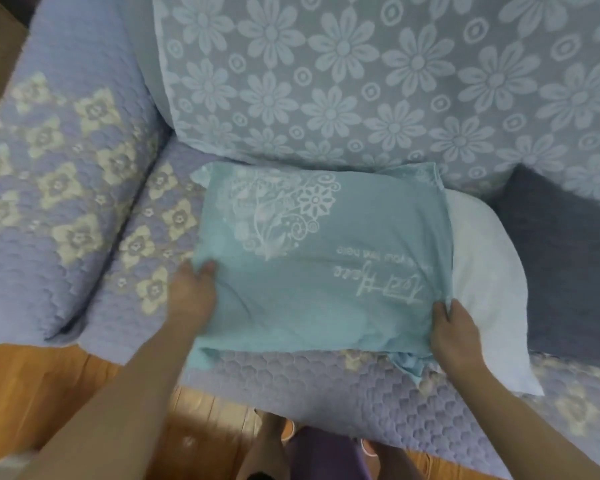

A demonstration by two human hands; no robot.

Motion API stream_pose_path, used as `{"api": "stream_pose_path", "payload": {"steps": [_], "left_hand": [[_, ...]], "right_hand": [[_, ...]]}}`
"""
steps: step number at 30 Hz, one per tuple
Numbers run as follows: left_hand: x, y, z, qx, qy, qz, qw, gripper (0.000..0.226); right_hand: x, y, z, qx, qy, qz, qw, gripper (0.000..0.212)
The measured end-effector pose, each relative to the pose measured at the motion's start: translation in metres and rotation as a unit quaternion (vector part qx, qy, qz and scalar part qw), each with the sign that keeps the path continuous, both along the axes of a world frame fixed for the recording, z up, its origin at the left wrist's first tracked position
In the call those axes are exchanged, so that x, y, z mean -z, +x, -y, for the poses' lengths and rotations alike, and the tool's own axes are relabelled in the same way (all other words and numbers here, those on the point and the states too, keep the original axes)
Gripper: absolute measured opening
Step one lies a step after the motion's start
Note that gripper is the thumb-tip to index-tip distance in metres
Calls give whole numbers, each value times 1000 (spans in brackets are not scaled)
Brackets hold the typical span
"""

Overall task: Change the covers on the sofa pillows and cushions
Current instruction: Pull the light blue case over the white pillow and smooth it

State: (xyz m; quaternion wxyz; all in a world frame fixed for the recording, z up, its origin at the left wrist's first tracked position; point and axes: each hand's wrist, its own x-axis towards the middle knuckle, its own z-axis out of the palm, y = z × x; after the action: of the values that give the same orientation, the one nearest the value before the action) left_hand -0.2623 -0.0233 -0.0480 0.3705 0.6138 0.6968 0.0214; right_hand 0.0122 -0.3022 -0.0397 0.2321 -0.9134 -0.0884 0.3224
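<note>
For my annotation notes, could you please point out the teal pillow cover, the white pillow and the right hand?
teal pillow cover (312,282): head view, middle of printed face.
white pillow (482,271): head view, bare protruding end.
right hand (456,336): head view, back of hand.

left hand (191,299) holds teal cover (319,268) | right hand (456,336) pinches its edge | white pillow (482,271) half-covered
</note>
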Motion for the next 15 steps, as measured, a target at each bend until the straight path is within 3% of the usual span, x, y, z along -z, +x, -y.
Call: {"api": "stream_pose_path", "payload": {"steps": [3, 5, 7, 8, 10, 13, 14, 15], "left_hand": [[-37, -34, -54, 93, 124, -162, 975, 42], [-39, -65, -85, 99, 131, -273, 948, 38], [-31, -67, -97, 95, 137, -316, 934, 39], [-25, -55, -94, 128, 155, -298, 933, 48], [-10, -16, -71, 257, 204, -200, 923, 53], [8, 52, -25, 387, 247, -111, 881, 53], [11, 70, -15, 406, 254, -99, 872, 53], [13, 83, -6, 422, 259, -93, 864, 53]], "right_hand": [[-9, -49, 8, -95, 2, -130, 987, 27], [-19, -85, -5, -146, 5, -232, 962, 15], [-23, -93, -36, -128, 42, -266, 954, 6], [-21, -84, -55, -54, 68, -279, 956, 15], [-12, -52, -98, 87, 170, -348, 918, 19], [2, -17, -164, 172, 282, -378, 865, 27], [7, -11, -183, 191, 299, -360, 863, 38], [14, -5, -196, 167, 294, -302, 891, 50]]}}
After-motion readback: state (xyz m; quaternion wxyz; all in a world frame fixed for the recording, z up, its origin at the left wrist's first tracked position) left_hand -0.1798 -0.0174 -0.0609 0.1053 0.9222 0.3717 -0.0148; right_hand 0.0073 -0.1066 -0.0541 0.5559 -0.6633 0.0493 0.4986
